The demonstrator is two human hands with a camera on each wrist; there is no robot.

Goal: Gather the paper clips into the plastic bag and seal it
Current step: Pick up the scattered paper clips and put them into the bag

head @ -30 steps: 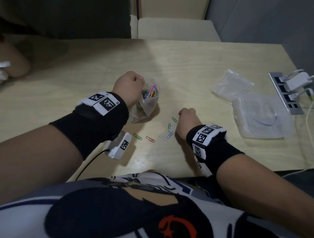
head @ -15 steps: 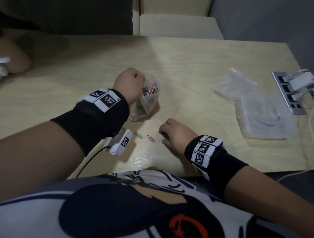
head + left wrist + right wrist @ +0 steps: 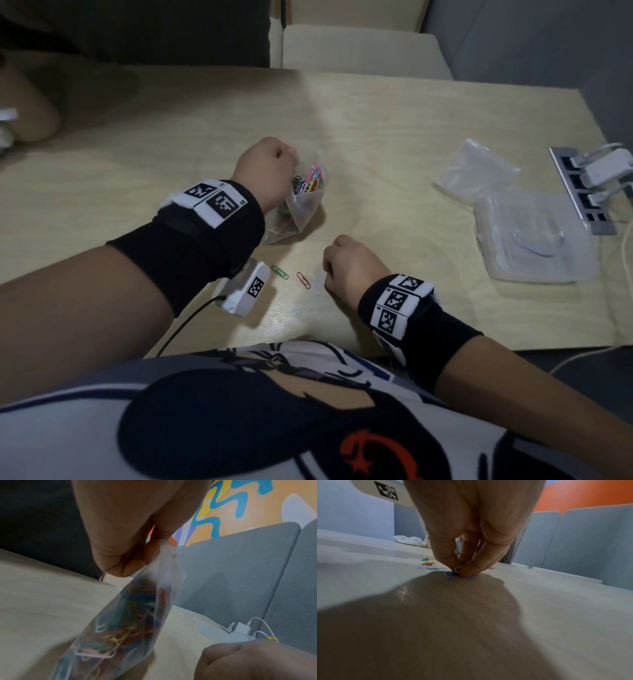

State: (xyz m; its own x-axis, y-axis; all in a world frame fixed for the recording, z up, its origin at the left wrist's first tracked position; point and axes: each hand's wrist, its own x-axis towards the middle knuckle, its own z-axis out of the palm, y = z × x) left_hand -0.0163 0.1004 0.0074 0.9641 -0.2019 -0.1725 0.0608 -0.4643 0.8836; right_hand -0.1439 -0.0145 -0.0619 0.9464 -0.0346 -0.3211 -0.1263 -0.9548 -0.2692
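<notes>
My left hand [image 3: 270, 171] [image 3: 137, 555] pinches the rim of a small clear plastic bag [image 3: 301, 205] [image 3: 120, 622], which stands open on the table with several coloured paper clips inside. My right hand [image 3: 329, 270] [image 3: 459, 569] is low on the table just right of the loose clips, its thumb and fingers pinching a blue paper clip [image 3: 451, 574] that lies on the wood. To the left of that hand lie a green clip [image 3: 279, 272] [image 3: 425, 559], a red clip [image 3: 303, 280] [image 3: 428, 563] and a pale clip [image 3: 318, 286] [image 3: 431, 568].
A crumpled empty bag [image 3: 476, 171] and a clear plastic box [image 3: 534, 240] lie at the right. A grey power strip [image 3: 579, 192] with white plugs sits at the right edge. The table's near edge [image 3: 308, 337] is close to my body. Someone's arm [image 3: 30, 113] rests far left.
My right hand has moved left and nearer to me, from the green and blue clips onto the blue clip. The left hand has kept hold of the bag.
</notes>
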